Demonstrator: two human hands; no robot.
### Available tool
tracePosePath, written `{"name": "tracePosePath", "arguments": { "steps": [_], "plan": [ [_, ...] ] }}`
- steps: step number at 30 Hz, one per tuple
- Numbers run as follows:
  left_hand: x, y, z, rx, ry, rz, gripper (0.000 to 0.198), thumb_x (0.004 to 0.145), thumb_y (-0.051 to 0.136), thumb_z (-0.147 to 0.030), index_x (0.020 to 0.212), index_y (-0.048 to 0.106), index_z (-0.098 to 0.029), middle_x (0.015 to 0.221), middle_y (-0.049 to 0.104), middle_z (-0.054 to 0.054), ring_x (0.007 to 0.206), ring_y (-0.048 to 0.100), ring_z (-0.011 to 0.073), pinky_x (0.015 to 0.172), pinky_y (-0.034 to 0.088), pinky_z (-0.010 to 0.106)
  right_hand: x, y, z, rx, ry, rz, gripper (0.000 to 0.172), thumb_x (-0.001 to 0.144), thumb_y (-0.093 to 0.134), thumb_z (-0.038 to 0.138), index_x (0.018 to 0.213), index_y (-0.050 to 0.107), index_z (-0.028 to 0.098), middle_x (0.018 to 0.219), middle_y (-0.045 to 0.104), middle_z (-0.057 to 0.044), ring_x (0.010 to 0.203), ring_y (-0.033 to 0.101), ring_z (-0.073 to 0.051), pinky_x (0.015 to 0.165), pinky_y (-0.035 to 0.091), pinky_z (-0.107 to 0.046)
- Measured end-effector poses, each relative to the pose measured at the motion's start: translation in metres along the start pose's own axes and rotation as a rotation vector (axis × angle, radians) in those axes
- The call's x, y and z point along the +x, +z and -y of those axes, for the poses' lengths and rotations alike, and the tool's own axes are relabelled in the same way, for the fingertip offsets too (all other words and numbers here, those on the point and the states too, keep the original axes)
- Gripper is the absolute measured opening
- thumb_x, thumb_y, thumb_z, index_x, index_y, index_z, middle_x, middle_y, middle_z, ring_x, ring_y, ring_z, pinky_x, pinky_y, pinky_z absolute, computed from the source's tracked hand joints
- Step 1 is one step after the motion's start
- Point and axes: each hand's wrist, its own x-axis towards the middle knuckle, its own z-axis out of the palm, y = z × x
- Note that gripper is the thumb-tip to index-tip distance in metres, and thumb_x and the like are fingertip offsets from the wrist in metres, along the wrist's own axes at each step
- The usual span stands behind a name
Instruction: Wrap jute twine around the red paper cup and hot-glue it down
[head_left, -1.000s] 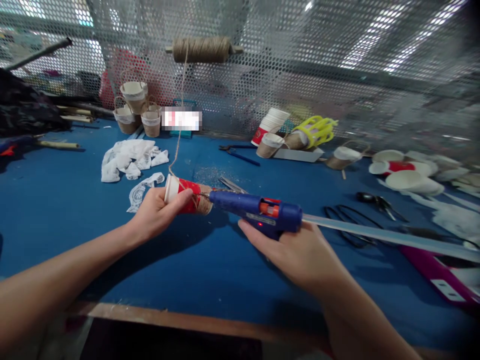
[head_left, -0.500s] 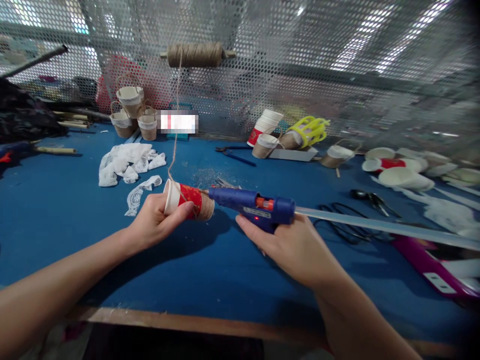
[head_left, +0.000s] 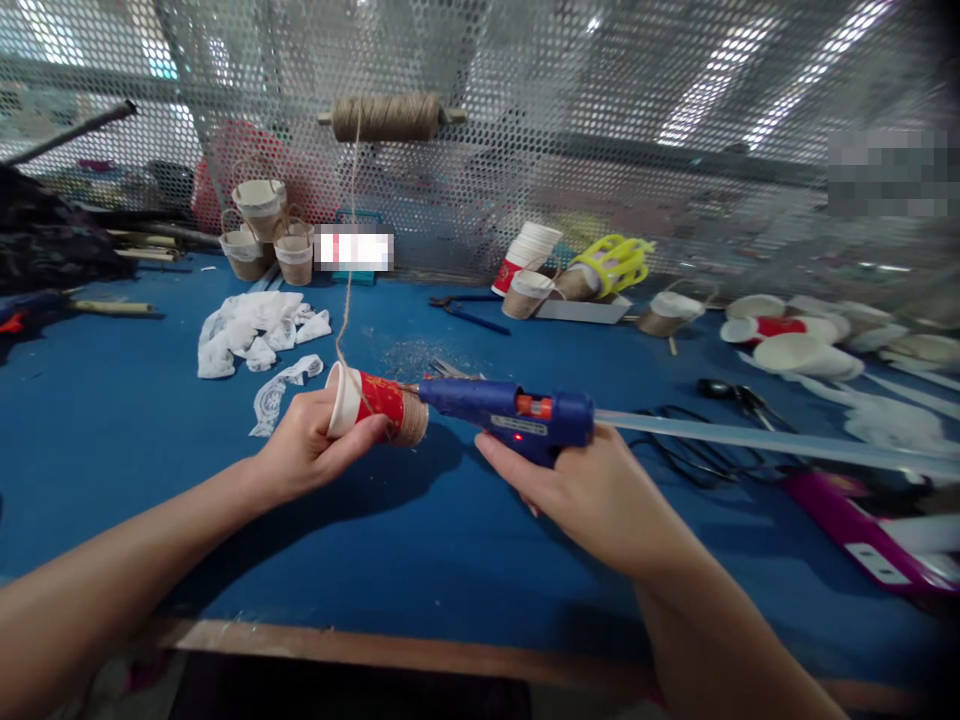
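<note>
In my left hand (head_left: 311,440) lies a red and white paper cup (head_left: 381,398) on its side, its mouth toward the left. Twine is wound round the cup's base end, and a strand of twine (head_left: 349,290) runs from the cup up to a spool (head_left: 385,117). My right hand (head_left: 592,490) grips a blue hot glue gun (head_left: 510,410), whose red light is lit. Its nozzle is at the cup's side, close to the edge of the wound twine; whether it touches, I cannot tell. A long clear glue stick (head_left: 712,432) sticks out of its back.
White lace (head_left: 251,330) lies left on the blue table (head_left: 420,570). Twine-wrapped cups (head_left: 259,210) stand behind it. Pliers (head_left: 472,312), stacked paper cups (head_left: 525,255) and a yellow plastic piece (head_left: 619,262) are at the back. Black cable (head_left: 675,450) and a purple power strip (head_left: 862,540) lie right.
The glue gun has shifted very slightly right and down in view, its nozzle still by the cup. The cup and my left hand have hardly moved.
</note>
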Motion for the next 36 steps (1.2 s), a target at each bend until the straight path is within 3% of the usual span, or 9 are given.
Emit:
{"name": "tracePosePath", "arguments": {
  "steps": [6,10,19,22,24,27,29,32,36],
  "plan": [
    [0.000,-0.001,0.003,0.017,0.057,0.003,0.029,0.081,0.048,-0.018,0.053,0.051,-0.017,0.045,0.052,-0.002,0.042,0.045,0.0084,0.046,0.040,0.020,-0.001,0.000,0.002,0.089,0.090,0.020,0.036,0.081,0.051,0.032,0.047,0.042,0.023,0.035,0.050,0.006,0.032,0.049,-0.010,0.036,0.039,-0.023],
    [-0.002,0.000,0.006,0.028,0.058,-0.009,0.026,0.081,0.049,-0.017,0.056,0.055,-0.015,0.051,0.058,0.000,0.048,0.051,0.0099,0.050,0.042,0.021,-0.003,-0.003,0.000,0.098,0.074,0.046,0.034,0.080,0.052,0.031,0.048,0.044,0.022,0.037,0.051,0.006,0.033,0.049,-0.010,0.037,0.039,-0.023],
    [0.000,-0.002,0.003,0.024,0.181,-0.036,0.025,0.079,0.050,-0.012,0.055,0.052,-0.015,0.048,0.055,-0.002,0.043,0.047,0.0074,0.044,0.038,0.018,0.003,-0.004,0.006,0.095,0.018,0.026,0.034,0.079,0.051,0.024,0.046,0.042,0.022,0.035,0.046,0.006,0.035,0.046,-0.010,0.043,0.039,-0.024],
    [0.001,-0.002,0.003,0.040,0.163,-0.036,0.025,0.080,0.050,-0.013,0.055,0.052,-0.015,0.047,0.054,-0.002,0.042,0.045,0.0072,0.043,0.038,0.018,0.002,-0.004,0.005,0.076,0.016,0.017,0.033,0.080,0.050,0.024,0.048,0.045,0.021,0.036,0.046,0.006,0.037,0.046,-0.010,0.043,0.038,-0.023],
    [0.001,-0.001,0.004,0.050,0.138,-0.043,0.024,0.080,0.050,-0.014,0.056,0.053,-0.015,0.048,0.054,-0.001,0.043,0.046,0.0075,0.043,0.038,0.018,0.001,-0.005,0.002,0.019,-0.058,-0.003,0.031,0.081,0.048,0.024,0.051,0.050,0.020,0.038,0.047,0.005,0.038,0.045,-0.009,0.042,0.035,-0.022],
    [0.000,0.000,0.007,0.048,0.121,-0.059,0.024,0.081,0.050,-0.015,0.057,0.054,-0.013,0.049,0.055,-0.001,0.044,0.048,0.0078,0.044,0.039,0.017,0.000,-0.005,-0.006,-0.135,-0.343,-0.042,0.031,0.084,0.038,0.021,0.067,0.064,0.019,0.041,0.049,0.002,0.039,0.044,-0.011,0.040,0.029,-0.024],
    [0.000,0.000,0.007,0.047,0.113,-0.062,0.024,0.081,0.050,-0.016,0.058,0.055,-0.013,0.049,0.056,0.000,0.044,0.048,0.0079,0.044,0.040,0.017,0.000,-0.005,-0.009,-0.166,-0.425,-0.050,0.033,0.084,0.035,0.020,0.075,0.067,0.019,0.043,0.051,0.001,0.040,0.044,-0.012,0.041,0.025,-0.026],
    [0.000,0.000,0.006,0.044,0.140,-0.051,0.024,0.082,0.049,-0.017,0.059,0.054,-0.014,0.049,0.055,-0.002,0.044,0.049,0.0078,0.044,0.040,0.017,0.000,-0.004,-0.008,-0.091,-0.290,-0.037,0.027,0.083,0.043,0.024,0.064,0.062,0.020,0.041,0.049,0.002,0.039,0.044,-0.011,0.040,0.026,-0.026],
    [0.001,-0.001,0.004,0.023,0.231,-0.040,0.024,0.081,0.051,-0.014,0.056,0.052,-0.014,0.049,0.055,-0.001,0.044,0.047,0.0072,0.044,0.038,0.017,0.001,-0.001,0.000,0.023,-0.084,-0.049,0.033,0.081,0.051,0.027,0.049,0.044,0.022,0.038,0.046,0.004,0.038,0.044,-0.011,0.043,0.034,-0.025]
  ]
}}
